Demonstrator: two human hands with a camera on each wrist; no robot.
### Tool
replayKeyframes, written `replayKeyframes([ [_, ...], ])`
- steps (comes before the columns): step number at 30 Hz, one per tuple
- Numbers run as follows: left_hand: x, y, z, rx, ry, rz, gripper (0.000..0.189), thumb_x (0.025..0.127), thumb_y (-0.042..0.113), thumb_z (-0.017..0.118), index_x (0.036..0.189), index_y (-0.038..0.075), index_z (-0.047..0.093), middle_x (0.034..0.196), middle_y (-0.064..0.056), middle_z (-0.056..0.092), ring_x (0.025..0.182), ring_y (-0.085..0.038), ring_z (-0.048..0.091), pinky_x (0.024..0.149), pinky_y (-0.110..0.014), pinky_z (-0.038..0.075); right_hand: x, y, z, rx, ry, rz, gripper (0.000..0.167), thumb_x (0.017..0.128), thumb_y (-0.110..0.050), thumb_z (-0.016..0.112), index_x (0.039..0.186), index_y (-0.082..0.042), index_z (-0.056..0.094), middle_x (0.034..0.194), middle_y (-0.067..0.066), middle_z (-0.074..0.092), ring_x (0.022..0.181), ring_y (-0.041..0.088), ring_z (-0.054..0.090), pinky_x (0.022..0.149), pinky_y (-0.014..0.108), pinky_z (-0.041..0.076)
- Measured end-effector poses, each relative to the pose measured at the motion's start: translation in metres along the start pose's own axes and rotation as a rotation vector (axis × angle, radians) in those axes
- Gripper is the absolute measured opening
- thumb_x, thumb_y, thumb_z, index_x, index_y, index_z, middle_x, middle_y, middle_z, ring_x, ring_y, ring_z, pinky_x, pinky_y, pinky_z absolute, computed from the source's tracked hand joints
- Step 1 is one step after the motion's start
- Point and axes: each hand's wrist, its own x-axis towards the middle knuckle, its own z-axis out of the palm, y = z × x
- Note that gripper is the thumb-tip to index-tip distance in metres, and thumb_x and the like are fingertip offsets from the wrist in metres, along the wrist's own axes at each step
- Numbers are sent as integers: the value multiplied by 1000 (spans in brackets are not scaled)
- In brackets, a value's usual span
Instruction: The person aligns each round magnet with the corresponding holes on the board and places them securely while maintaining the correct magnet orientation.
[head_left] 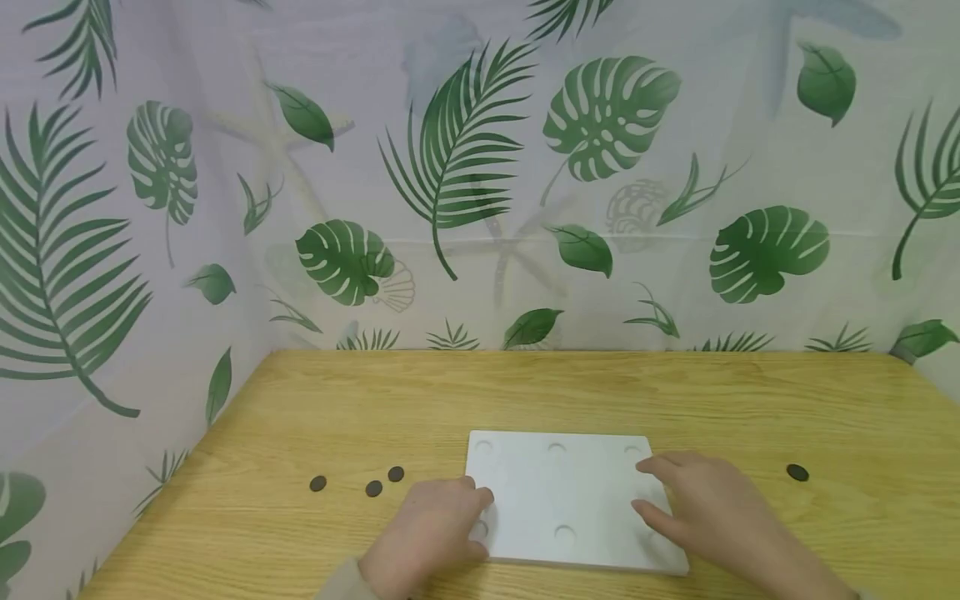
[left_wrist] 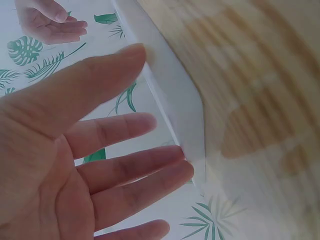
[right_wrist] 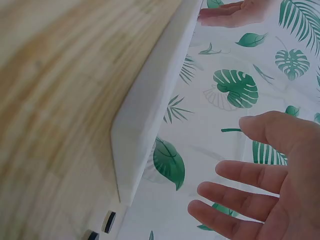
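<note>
1. In the head view, we see the white board (head_left: 525, 479) lying flat on the wooden bench (head_left: 450, 383), at 5 o'clock from the centre, with shallow round recesses (head_left: 564, 536) along its far and near sides.
2. We find the left hand (head_left: 427, 525) at the board's 9 o'clock edge and the right hand (head_left: 708, 504) at its 3 o'clock edge, thumb and fingers apart.
3. Three dark discs (head_left: 374, 488) lie beyond the left hand, at the board's 9 o'clock; a single dark disc (head_left: 798, 472) lies well apart at 3 o'clock. Leaf-print cloth (head_left: 495, 292) hangs at 12 o'clock.
4. In the left wrist view, the board's edge slants from near 12 to 5 o'clock. We see the left thumb and fingers spread, their tips overlapping that edge; we cannot tell how firmly they touch.
5. In the right wrist view, the right hand's fingers are spread at 4 o'clock, with a gap to the board's edge. We spot two discs at 7 o'clock and the left hand at 1 o'clock.
</note>
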Motion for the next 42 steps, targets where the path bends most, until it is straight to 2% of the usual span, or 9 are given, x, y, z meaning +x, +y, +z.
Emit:
replayKeyframes([
  [5,-1,1,-1,29,-1,0,32,63,35,75,84,16,60,66,5,46,53,-9,40,45,-26,34,-4,6,-1,10,-40,41,32,71,-32,69,94,-11,65,94,5,63,84,25,59,70,42,46],
  [13,-1,2,-1,53,-14,-6,31,64,37,74,83,16,60,67,5,45,54,-10,41,46,-26,34,-10,16,-1,-14,-11,36,31,70,-31,71,93,-11,65,90,2,63,79,22,60,66,39,47],
  [18,-2,2,-1,52,-11,-6,30,65,37,74,81,16,60,66,5,44,53,-10,40,46,-26,34,-11,18,-1,-10,-24,36,30,71,-31,70,93,-11,65,90,2,63,75,21,60,64,38,47],
  [25,-1,2,-1,55,-7,1,28,65,35,74,79,15,60,66,4,43,53,-11,40,45,-26,33,-9,22,-2,-3,-104,65,34,71,-33,70,96,-11,65,93,4,63,80,24,60,66,42,47],
  [34,0,3,-2,41,-32,-11,27,65,35,74,77,15,60,66,4,42,52,-9,38,46,-24,33,-10,30,-1,3,-199,104,37,71,-35,69,99,-11,64,100,11,61,81,26,60,67,46,46],
  [42,-1,3,-1,45,-5,-2,26,64,34,75,74,15,61,64,5,41,51,-9,38,45,-24,32,-11,38,-1,4,-263,132,39,71,-37,69,100,-11,63,102,10,61,75,20,60,65,44,46],
])
